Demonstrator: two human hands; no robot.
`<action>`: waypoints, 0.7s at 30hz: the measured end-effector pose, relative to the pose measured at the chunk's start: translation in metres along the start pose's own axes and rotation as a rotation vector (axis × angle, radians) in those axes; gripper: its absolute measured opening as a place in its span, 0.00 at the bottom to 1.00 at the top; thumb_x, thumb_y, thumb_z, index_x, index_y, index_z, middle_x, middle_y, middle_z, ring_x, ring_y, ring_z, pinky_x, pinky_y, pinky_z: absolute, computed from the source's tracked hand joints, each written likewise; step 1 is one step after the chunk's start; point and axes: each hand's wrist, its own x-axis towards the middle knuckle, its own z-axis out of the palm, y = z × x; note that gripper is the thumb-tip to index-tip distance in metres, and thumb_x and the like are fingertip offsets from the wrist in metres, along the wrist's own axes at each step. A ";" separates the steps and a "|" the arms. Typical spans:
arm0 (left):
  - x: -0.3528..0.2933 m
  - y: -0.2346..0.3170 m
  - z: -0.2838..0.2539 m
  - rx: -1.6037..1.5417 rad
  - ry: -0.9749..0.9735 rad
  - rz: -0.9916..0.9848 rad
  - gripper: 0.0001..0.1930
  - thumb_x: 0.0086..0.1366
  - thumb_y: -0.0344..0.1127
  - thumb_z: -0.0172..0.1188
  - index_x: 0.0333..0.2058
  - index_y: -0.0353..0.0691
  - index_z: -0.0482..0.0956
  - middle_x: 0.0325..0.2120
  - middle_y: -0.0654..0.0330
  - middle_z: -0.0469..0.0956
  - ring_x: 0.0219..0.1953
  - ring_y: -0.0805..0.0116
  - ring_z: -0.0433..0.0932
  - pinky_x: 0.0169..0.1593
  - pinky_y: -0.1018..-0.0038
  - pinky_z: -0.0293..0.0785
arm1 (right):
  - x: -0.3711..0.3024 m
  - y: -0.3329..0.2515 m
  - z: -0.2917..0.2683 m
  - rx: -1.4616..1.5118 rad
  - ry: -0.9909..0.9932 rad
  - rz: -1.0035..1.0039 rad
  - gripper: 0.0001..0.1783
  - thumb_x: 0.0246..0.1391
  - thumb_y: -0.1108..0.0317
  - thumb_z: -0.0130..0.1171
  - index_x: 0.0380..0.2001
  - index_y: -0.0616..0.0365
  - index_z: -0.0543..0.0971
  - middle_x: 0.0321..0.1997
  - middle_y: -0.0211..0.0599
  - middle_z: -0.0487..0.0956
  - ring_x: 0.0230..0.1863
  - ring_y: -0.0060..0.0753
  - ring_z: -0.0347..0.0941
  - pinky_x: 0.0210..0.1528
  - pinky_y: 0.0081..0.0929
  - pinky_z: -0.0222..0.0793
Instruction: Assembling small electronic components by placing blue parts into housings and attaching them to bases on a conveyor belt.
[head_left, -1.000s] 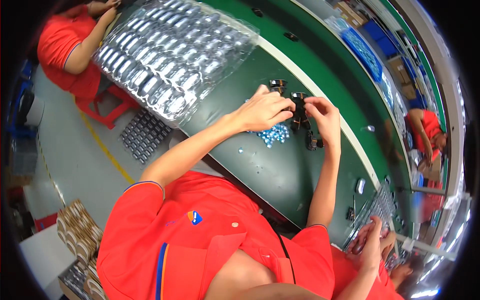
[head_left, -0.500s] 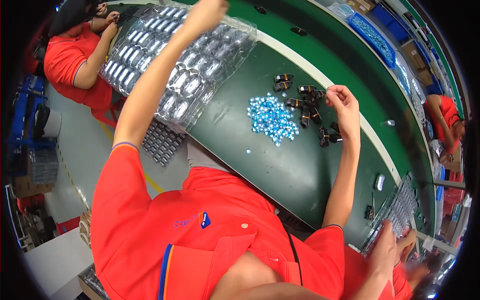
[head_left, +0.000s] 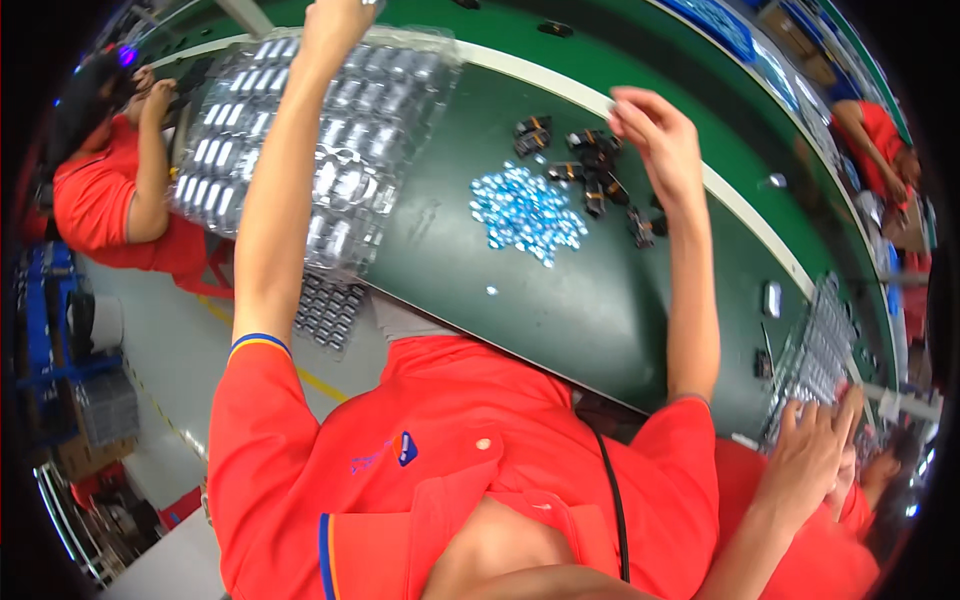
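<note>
My left hand is raised over the far part of a clear plastic blister tray, cut off by the top edge. A shiny silver piece shows at its fingers. The tray's cells hold rows of silvery oval parts. My right hand hovers beyond a cluster of black parts with orange bands, near the pale belt edge. Its thumb and fingers come together at the tips; what they hold, if anything, is too small to make out. A pile of small shiny blue pieces lies on the dark green table.
A green conveyor belt with scattered black parts runs behind a pale rail. Co-workers in red sit at left and far right. At lower right, another person's hand is beside a second clear tray.
My left hand has moved left and up to the picture's top edge. The right hand has shifted up and slightly left. The whole view has turned a little.
</note>
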 end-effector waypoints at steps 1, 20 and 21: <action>-0.001 0.012 -0.004 -0.139 -0.070 -0.048 0.21 0.65 0.36 0.60 0.53 0.30 0.74 0.36 0.53 0.83 0.37 0.63 0.84 0.40 0.68 0.80 | 0.005 -0.004 0.006 -0.001 -0.007 -0.023 0.15 0.60 0.69 0.60 0.48 0.68 0.78 0.39 0.39 0.81 0.40 0.26 0.78 0.47 0.22 0.74; -0.067 0.183 0.030 -1.791 -0.377 0.122 0.16 0.58 0.24 0.64 0.46 0.35 0.80 0.45 0.52 0.79 0.48 0.61 0.79 0.51 0.64 0.80 | 0.030 -0.001 -0.004 -0.288 0.115 -0.178 0.12 0.54 0.71 0.64 0.42 0.64 0.82 0.35 0.39 0.84 0.39 0.27 0.82 0.48 0.22 0.77; -0.067 0.182 0.030 -1.691 -0.331 0.176 0.14 0.57 0.26 0.66 0.44 0.35 0.82 0.46 0.50 0.80 0.49 0.58 0.80 0.53 0.62 0.80 | 0.031 0.003 -0.004 -0.297 0.125 -0.167 0.12 0.55 0.71 0.64 0.42 0.64 0.82 0.35 0.39 0.84 0.39 0.28 0.82 0.47 0.23 0.77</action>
